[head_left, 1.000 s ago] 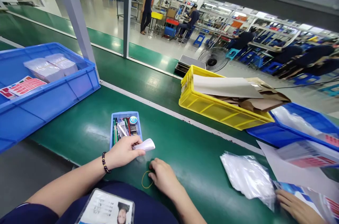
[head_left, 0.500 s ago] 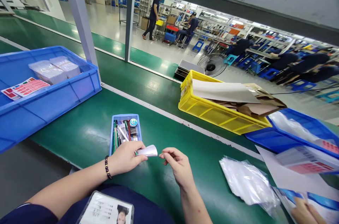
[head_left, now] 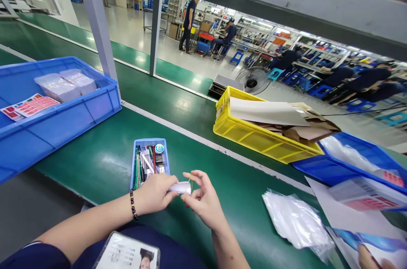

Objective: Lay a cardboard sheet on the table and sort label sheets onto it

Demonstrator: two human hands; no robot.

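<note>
My left hand (head_left: 153, 193), with a beaded bracelet at the wrist, is closed around a curved stack of white paper slips (head_left: 182, 188). The free end of the slips points right. Close by on the right, my right hand (head_left: 203, 197) has a thin yellowish rubber band (head_left: 191, 181) stretched between its spread fingers, at the end of the slips. Whether the band goes around the slips cannot be made out. Just behind my left hand stands a small blue tray (head_left: 132, 163) with pens and a round tin (head_left: 159, 149).
A large blue bin (head_left: 79, 110) with wrapped stacks stands left. Behind are a yellow crate (head_left: 254, 139) with cardboard and another blue bin (head_left: 305, 169). Clear plastic bags (head_left: 295, 220) lie right, near a co-worker's hand (head_left: 369, 256) with printed sheets.
My right hand has moved left to the end of the paper slips and spread its fingers, with the rubber band now stretched. My left hand still holds the slips, slightly lower.
</note>
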